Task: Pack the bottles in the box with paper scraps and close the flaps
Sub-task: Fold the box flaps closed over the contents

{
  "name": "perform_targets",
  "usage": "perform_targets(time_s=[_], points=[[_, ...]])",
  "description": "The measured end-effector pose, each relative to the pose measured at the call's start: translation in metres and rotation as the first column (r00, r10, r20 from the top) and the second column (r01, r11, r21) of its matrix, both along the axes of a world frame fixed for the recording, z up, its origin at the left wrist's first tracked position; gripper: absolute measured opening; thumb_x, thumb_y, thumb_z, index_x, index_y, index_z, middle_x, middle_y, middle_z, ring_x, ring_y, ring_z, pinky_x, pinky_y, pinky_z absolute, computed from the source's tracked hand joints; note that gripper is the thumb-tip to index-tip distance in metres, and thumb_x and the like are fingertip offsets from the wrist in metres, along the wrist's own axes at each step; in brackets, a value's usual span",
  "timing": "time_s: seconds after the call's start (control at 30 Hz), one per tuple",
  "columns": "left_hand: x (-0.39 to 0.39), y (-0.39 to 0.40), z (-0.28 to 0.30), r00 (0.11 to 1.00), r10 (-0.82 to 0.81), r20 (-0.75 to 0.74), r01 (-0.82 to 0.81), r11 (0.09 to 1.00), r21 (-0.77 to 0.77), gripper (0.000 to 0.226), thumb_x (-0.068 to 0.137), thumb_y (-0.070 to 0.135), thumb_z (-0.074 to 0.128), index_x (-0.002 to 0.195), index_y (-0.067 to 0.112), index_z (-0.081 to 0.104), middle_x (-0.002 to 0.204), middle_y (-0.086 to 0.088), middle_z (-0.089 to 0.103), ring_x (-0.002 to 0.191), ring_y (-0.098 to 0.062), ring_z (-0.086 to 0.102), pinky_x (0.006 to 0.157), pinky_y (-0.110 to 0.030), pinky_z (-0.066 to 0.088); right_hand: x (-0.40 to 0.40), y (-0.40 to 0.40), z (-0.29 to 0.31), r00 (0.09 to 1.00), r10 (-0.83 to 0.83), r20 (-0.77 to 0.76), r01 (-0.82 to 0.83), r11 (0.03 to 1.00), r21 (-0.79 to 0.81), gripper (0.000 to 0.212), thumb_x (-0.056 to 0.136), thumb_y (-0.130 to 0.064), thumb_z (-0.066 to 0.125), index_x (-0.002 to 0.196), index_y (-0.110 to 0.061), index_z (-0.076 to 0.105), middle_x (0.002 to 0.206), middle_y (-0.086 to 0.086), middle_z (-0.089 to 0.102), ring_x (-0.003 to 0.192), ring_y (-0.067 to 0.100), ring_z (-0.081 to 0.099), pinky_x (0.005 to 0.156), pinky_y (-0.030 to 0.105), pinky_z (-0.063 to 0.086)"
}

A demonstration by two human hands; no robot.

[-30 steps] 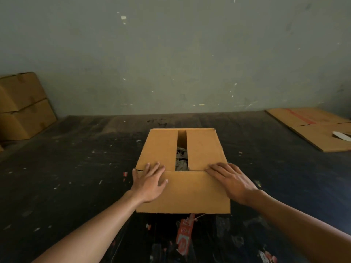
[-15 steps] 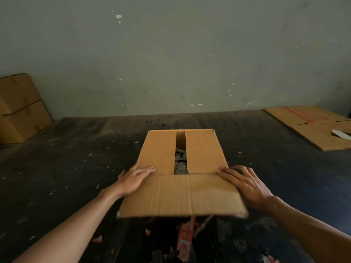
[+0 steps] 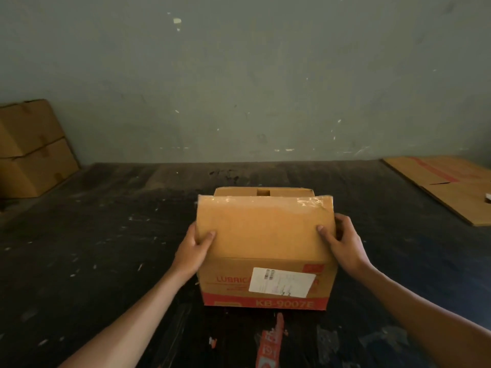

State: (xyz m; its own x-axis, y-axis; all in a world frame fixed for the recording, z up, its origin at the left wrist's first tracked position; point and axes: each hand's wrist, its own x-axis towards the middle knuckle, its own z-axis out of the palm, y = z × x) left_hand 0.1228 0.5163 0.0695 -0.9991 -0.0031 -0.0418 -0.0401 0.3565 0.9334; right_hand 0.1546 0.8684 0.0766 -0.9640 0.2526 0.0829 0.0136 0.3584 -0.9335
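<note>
Dark floor (image 3: 106, 248) — box (image 3: 265, 288), stacked cartons (image 3: 32, 150), flat cardboard (image 3: 451, 187) on it.

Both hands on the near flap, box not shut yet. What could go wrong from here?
1. The near flap, gripped at its edges by the left hand and the right hand, stands raised; released, it may spring open.
2. Old tape on its edge looks wrinkled and probably won't re-stick.
3. Pushing the flap could slide the box across the dark table.

Dark floor (image 3: 106, 248) lies open on both sides of the cardboard box (image 3: 265, 282). Stacked cartons (image 3: 32, 150) crowd the far left wall; flattened cardboard (image 3: 451, 187) lies at far right.
</note>
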Motion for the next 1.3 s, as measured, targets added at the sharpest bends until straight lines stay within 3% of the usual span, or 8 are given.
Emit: perform_targets(time_s=[0.1, 0.23, 0.43, 0.57, 0.8, 1.0, 1.13, 1.3], points=[[-0.024, 0.004, -0.005, 0.999, 0.022, 0.026, -0.016, 0.977, -0.212, 0.084, 0.093, 0.058, 0.052, 0.157, 0.037, 0.001, 0.158, 0.002, 0.033, 0.141, -0.027, 0.037, 0.113, -0.058, 0.031, -0.023, 0.002, -0.003, 0.998, -0.03, 0.056, 0.023, 0.993, 0.119, 0.08, 0.089, -0.034, 0.069, 0.151, -0.035, 0.02, 0.143, 0.003, 0.038, 0.122, 0.025, 0.049, 0.092, 0.05, 0.052], [-0.059, 0.012, -0.008, 0.997, 0.003, 0.081, 0.029, 0.921, -0.389, 0.08, 0.097, 0.058, 0.043, 0.156, 0.035, -0.005, 0.164, -0.002, 0.018, 0.146, -0.029, 0.028, 0.114, -0.058, 0.031, -0.061, 0.002, -0.002, 0.977, -0.013, 0.211, -0.05, 0.955, 0.291, 0.079, 0.091, -0.043, 0.065, 0.153, -0.038, 0.017, 0.153, 0.007, 0.021, 0.137, 0.034, 0.029, 0.107, 0.061, 0.036], [-0.106, 0.021, -0.008, 0.982, 0.02, 0.189, 0.096, 0.809, -0.581, 0.078, 0.094, 0.071, 0.028, 0.156, 0.036, -0.003, 0.16, -0.01, 0.028, 0.137, -0.035, 0.042, 0.107, -0.054, 0.039, -0.135, -0.005, 0.006, 0.94, -0.037, 0.34, -0.06, 0.961, 0.272, 0.071, 0.098, -0.053, 0.045, 0.156, -0.028, 0.014, 0.155, 0.015, 0.028, 0.134, 0.039, 0.039, 0.107, 0.057, 0.035], [-0.11, 0.022, -0.021, 0.987, 0.052, 0.15, 0.044, 0.819, -0.572, 0.08, 0.091, 0.076, 0.026, 0.154, 0.041, -0.007, 0.156, -0.01, 0.037, 0.135, -0.035, 0.045, 0.104, -0.055, 0.039, -0.188, -0.001, 0.009, 0.919, -0.096, 0.382, 0.026, 0.983, 0.183, 0.068, 0.101, -0.049, 0.041, 0.156, -0.017, 0.017, 0.149, 0.018, 0.039, 0.128, 0.037, 0.048, 0.106, 0.051, 0.04], [-0.111, 0.022, -0.021, 0.988, 0.043, 0.15, 0.061, 0.774, -0.63, 0.077, 0.093, 0.072, 0.022, 0.155, 0.038, -0.01, 0.159, -0.012, 0.03, 0.138, -0.037, 0.04, 0.108, -0.055, 0.035, -0.248, 0.009, 0.003, 0.87, -0.198, 0.452, 0.142, 0.978, 0.154, 0.061, 0.099, -0.048, 0.046, 0.138, 0.0, 0.049, 0.131, 0.02, 0.058, 0.116, 0.037, 0.057, 0.101, 0.047, 0.046], [-0.112, 0.025, -0.022, 0.988, 0.069, 0.136, 0.04, 0.742, -0.669, 0.076, 0.094, 0.071, 0.021, 0.156, 0.035, -0.007, 0.158, -0.012, 0.031, 0.137, -0.036, 0.041, 0.106, -0.056, 0.038, -0.27, 0.003, 0.014, 0.876, -0.288, 0.387, 0.34, 0.938, -0.072, 0.058, 0.095, -0.027, 0.059, 0.14, 0.007, 0.044, 0.137, 0.019, 0.053, 0.123, 0.035, 0.052, 0.1, 0.036, 0.041], [-0.111, 0.028, -0.02, 0.985, 0.088, 0.146, 0.032, 0.743, -0.668, 0.077, 0.094, 0.07, 0.021, 0.156, 0.034, -0.006, 0.159, -0.011, 0.031, 0.138, -0.036, 0.04, 0.108, -0.055, 0.035, -0.271, 0.003, 0.032, 0.905, -0.329, 0.269, 0.395, 0.885, -0.246, 0.053, 0.093, -0.023, 0.055, 0.144, -0.007, 0.047, 0.14, 0.015, 0.055, 0.124, 0.033, 0.052, 0.1, 0.035, 0.041], [-0.11, 0.03, -0.017, 0.986, 0.117, 0.122, -0.002, 0.734, -0.68, 0.074, 0.094, 0.071, 0.019, 0.156, 0.036, -0.002, 0.153, -0.012, 0.038, 0.132, -0.037, 0.047, 0.105, -0.052, 0.038, -0.245, -0.001, 0.08, 0.954, -0.298, 0.038, 0.299, 0.931, -0.207, 0.042, 0.093, -0.004, 0.043, 0.13, -0.014, 0.06, 0.119, 0.003, 0.061, 0.111, 0.023, 0.055, 0.09, 0.031, 0.041]])
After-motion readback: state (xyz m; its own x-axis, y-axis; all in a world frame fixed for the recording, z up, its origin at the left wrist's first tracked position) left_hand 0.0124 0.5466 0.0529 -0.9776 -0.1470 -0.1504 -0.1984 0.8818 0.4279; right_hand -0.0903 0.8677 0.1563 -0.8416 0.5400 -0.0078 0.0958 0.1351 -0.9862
